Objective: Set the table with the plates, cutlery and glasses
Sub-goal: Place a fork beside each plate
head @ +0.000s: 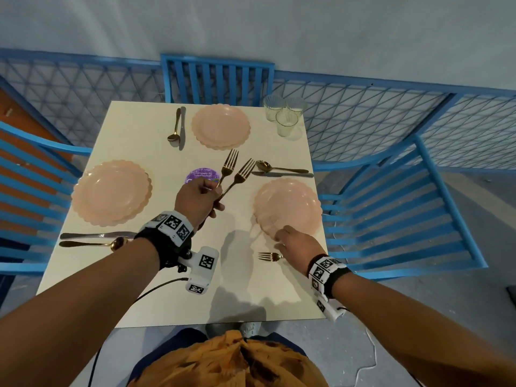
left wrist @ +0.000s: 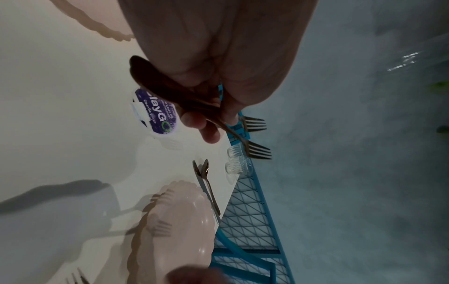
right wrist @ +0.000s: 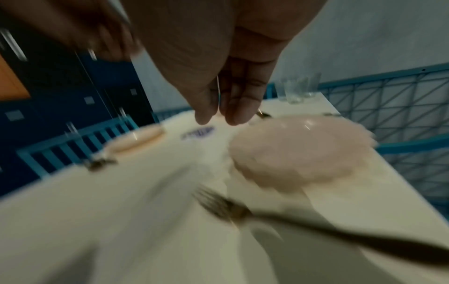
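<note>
**Two forks in one hand, one just put down**

The left hand (head: 196, 201) holds two gold forks (head: 236, 174) by the handles, prongs up and away from the body, above the middle of the white table (head: 134, 289). The right hand (head: 293, 243) is flat w/ fingers straight, holding nothing. A third fork (head: 268, 256) lies just by its thumb side, & the near pink plate (head: 290, 202) is right at its fingertips.

How they'll feel, I think: forks are thin, stiff metal, light & a bit slippery, so pinch low on the handle, one at a time. Plates look hard & smooth w/ wavy rims; take them at the rim. The three glasses (head: 283, 114), far past the right hand at the table corner, could break; grab round the sides.

Writing: a purple round sticker (left wrist: 155, 113) just under the left hand. Left wrist view shows "layG" & maybe "Clear as", the rest too small to read.
</note>
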